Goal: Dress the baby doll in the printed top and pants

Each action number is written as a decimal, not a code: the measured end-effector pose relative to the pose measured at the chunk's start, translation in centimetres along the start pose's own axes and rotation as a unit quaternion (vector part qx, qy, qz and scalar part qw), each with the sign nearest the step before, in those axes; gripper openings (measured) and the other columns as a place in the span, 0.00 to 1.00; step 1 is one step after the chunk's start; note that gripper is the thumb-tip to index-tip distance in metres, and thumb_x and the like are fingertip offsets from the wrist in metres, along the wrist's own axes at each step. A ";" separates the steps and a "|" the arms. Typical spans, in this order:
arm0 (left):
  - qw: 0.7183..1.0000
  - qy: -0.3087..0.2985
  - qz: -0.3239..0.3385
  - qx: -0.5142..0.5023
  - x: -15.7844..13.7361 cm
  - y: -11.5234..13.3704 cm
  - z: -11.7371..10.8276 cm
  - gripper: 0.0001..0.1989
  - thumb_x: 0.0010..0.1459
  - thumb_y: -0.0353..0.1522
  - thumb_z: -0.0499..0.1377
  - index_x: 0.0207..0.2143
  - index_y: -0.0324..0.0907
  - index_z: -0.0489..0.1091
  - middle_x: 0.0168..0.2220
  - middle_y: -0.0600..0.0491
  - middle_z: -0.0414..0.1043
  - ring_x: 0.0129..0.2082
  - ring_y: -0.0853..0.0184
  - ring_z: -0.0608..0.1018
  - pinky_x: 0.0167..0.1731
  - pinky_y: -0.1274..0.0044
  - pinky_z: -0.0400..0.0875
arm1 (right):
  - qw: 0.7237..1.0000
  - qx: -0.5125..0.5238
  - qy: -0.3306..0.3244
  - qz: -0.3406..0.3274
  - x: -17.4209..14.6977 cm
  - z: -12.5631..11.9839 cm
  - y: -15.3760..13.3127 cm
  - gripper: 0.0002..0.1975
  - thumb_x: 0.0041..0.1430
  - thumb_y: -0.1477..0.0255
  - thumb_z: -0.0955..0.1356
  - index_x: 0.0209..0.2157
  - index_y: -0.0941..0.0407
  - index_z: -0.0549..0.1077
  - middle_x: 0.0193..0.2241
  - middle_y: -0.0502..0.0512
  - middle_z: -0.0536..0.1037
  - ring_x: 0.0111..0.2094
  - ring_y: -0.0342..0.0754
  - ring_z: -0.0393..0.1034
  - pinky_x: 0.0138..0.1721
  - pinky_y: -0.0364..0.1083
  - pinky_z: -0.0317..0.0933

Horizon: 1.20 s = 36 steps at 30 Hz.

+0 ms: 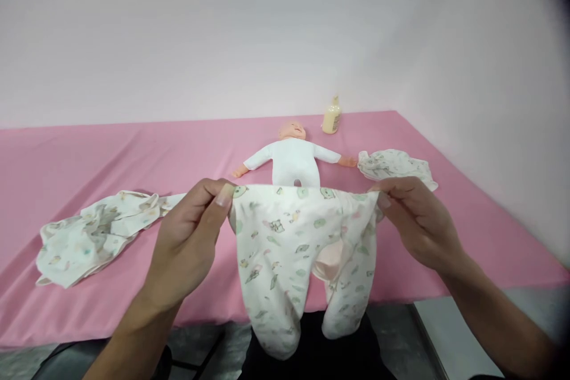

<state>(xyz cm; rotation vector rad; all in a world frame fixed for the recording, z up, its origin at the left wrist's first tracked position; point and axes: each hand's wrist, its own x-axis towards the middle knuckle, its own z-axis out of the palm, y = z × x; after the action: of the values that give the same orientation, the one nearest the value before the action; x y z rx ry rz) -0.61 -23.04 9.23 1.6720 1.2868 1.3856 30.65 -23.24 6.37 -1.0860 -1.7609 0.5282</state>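
Leftmost, a crumpled printed garment (98, 237) lies on the pink-covered tabletop (146, 160). Next comes the left hand (187, 249), whose thumb and fingers are pressed together on one upper corner of the small printed pants (276, 237). These pants hang stretched in front of the tabletop's near edge, between the two hands, with both legs downward. Behind them, a doll (294, 157) in white lies with its arms spread; its lower part is hidden. A yellowish bottle (331, 119) stands upright near the wall. The right hand (423, 225) pinches the opposite upper corner, and beyond it rests another printed cloth (396, 166), bunched up.
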 end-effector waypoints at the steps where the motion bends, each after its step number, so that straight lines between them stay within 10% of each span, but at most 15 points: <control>1: 1.000 0.005 0.005 0.002 0.3 0.3 -0.1 0.13 0.66 0.39 0.54 0.33 0.40 0.67 0.27 0.56 0.67 0.28 0.73 0.69 0.30 0.78 0.66 | 1.000 -0.016 0.002 -0.006 0.3 -0.2 -0.4 0.06 0.69 0.68 0.63 0.43 0.51 0.70 0.33 0.52 0.72 0.33 0.46 0.69 0.34 0.46 0.66; 8: 0.997 -0.068 0.029 0.015 1.5 0.9 -2.5 0.12 0.67 0.40 0.54 0.34 0.43 0.68 0.30 0.55 0.68 0.30 0.72 0.70 0.31 0.77 0.66 | 0.946 -0.165 -0.257 0.106 2.1 -2.1 -0.7 0.17 0.59 0.52 0.68 0.33 0.52 0.68 0.35 0.53 0.71 0.35 0.50 0.67 0.34 0.48 0.63; 13: 0.997 -0.060 0.039 -0.008 1.8 1.6 -2.3 0.11 0.67 0.37 0.53 0.35 0.42 0.70 0.41 0.52 0.69 0.35 0.71 0.72 0.32 0.78 0.69 | 0.960 -0.199 -0.143 0.136 3.9 -2.6 -1.3 0.22 0.56 0.50 0.69 0.26 0.54 0.63 0.25 0.49 0.64 0.25 0.44 0.57 0.24 0.44 0.52; 19: 0.988 -0.067 -0.017 -0.141 1.5 4.0 0.7 0.10 0.67 0.34 0.53 0.32 0.42 0.65 0.27 0.58 0.64 0.20 0.77 0.66 0.15 0.83 0.63 | 0.985 -0.046 0.098 0.132 5.6 0.2 -6.2 0.18 0.59 0.63 0.70 0.24 0.54 0.59 0.20 0.46 0.61 0.21 0.40 0.55 0.19 0.41 0.47; 25: 0.982 -0.024 0.120 -0.145 0.2 7.1 4.5 0.07 0.67 0.34 0.54 0.36 0.43 0.69 0.35 0.54 0.71 0.31 0.73 0.74 0.28 0.80 0.73 | 0.974 0.211 -0.049 0.069 4.9 3.0 -9.3 0.09 0.60 0.68 0.70 0.38 0.51 0.65 0.27 0.47 0.70 0.26 0.43 0.67 0.24 0.43 0.59; 30: 0.969 0.039 0.240 0.033 1.1 8.2 4.8 0.06 0.66 0.31 0.55 0.35 0.45 0.69 0.37 0.54 0.70 0.36 0.71 0.75 0.33 0.77 0.74 | 0.941 0.308 -0.141 0.020 4.5 2.8 -8.9 0.22 0.55 0.68 0.74 0.48 0.49 0.64 0.34 0.48 0.73 0.33 0.46 0.71 0.33 0.46 0.66; 36: 0.961 0.025 0.276 -0.012 1.7 7.5 4.8 0.12 0.60 0.31 0.62 0.47 0.51 0.70 0.48 0.55 0.69 0.47 0.66 0.75 0.48 0.69 0.74 | 0.951 0.305 -0.032 0.038 5.3 2.6 -8.4 0.11 0.57 0.73 0.71 0.39 0.50 0.66 0.30 0.46 0.71 0.29 0.42 0.69 0.27 0.42 0.64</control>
<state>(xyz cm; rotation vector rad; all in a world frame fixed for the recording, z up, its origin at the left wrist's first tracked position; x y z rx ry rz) 6.17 -23.44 15.28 2.0864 0.8467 1.7549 23.96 -22.64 14.11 -0.6991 -1.4580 1.0801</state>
